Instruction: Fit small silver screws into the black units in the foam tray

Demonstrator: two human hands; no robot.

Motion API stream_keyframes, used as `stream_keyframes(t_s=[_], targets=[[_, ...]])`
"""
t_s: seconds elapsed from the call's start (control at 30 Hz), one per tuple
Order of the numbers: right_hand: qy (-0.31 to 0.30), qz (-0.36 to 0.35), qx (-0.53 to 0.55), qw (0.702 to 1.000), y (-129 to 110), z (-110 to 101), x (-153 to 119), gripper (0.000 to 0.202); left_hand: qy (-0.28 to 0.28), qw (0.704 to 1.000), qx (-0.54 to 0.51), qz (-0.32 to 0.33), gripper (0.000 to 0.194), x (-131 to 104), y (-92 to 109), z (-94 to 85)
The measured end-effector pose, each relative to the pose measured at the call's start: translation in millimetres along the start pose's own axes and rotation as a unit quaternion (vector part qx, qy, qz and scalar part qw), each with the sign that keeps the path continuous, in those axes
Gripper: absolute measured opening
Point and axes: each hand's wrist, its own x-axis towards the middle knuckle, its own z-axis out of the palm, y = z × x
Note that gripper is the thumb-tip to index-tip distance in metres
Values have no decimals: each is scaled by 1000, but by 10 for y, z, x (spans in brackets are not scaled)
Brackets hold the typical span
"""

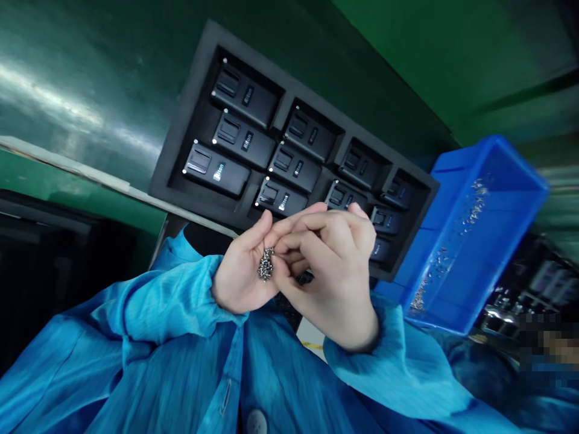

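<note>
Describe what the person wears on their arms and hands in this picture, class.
Both hands are bare, with no gloves, rings or watch to be seen: the left hand and the right hand. Each arm is covered by a bright blue, finely striped fabric sleeve, loose and creased, with a cuff gathered at the wrist.

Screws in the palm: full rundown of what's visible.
The screws are a small clump of tiny, shiny, silver-grey metal pieces, heaped loosely in the cupped left hand. The right hand has its fingertips on the clump's edge. Head type and count are too small to tell.
</note>
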Motion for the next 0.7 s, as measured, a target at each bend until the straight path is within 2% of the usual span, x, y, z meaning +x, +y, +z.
stream_keyframes(t_s=[0.27,0.53,0.7], targets=[[17,29,4,999,-22,80,-29,4,36,999,12,5,61,17,-15,-3],[50,27,4,998,-40,105,-24,9,29,1000,8,-4,63,19,-17,33],[50,2,41,998,5,67,-22,10,11,1000,-14,-10,64,30,6,-16]])
